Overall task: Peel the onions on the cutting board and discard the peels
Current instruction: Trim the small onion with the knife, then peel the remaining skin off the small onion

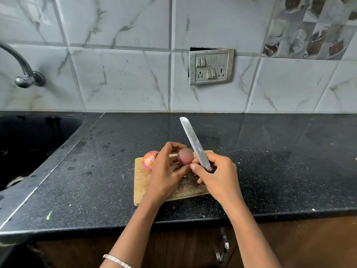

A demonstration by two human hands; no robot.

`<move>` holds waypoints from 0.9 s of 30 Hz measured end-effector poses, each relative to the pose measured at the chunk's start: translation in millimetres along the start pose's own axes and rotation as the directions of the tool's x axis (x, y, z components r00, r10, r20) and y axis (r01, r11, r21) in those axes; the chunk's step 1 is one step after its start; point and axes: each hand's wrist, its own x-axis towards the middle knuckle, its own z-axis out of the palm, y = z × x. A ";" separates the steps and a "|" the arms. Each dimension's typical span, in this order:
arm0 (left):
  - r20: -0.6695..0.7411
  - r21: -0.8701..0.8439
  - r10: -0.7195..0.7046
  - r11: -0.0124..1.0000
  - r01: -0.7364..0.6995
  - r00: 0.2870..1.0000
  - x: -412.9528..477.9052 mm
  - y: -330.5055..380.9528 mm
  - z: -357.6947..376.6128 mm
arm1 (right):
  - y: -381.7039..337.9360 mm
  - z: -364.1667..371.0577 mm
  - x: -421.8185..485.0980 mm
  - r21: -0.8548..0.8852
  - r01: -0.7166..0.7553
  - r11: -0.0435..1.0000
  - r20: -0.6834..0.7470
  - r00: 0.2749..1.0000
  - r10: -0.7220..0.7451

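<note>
My left hand (166, 171) is curled around a purple onion (185, 156), holding it just above the wooden cutting board (142, 182); its outer skin looks already gone, though that patch is blurred. My right hand (216, 175) grips the dark handle of a knife (193, 144), fingers wrapped round it, with the blade pointing up and away from me, passing just beside the onion on its right. My right thumb reaches across to the onion's near side and touches it or nearly so (I cannot tell which). A second onion (149, 160), its orange-pink skin still on, sits on the board's far left corner, partly hidden behind my left hand. Small scraps lie on the board (188, 185) below my hands. The board rests on the black speckled bench (96, 180), with a dark sink (29, 144) to the left and a tap (25, 74) above it on the tiled wall.
</note>
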 end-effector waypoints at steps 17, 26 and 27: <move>-0.018 -0.018 -0.045 0.999 0.045 0.999 -2.4 6.9 -0.1 | -8.5 -11.5 3.8 -0.022 -0.078 0.997 0.055 0.995 0.079; 0.038 -0.046 -0.086 0.995 0.088 0.996 -2.2 4.8 0.0 | 13.1 -29.9 32.8 -0.577 -0.149 0.803 -0.058 0.988 0.142; 0.055 -0.053 -0.099 0.993 0.102 0.994 -1.8 4.3 0.1 | 14.8 -27.7 33.9 -0.587 -0.165 0.792 -0.057 0.985 0.163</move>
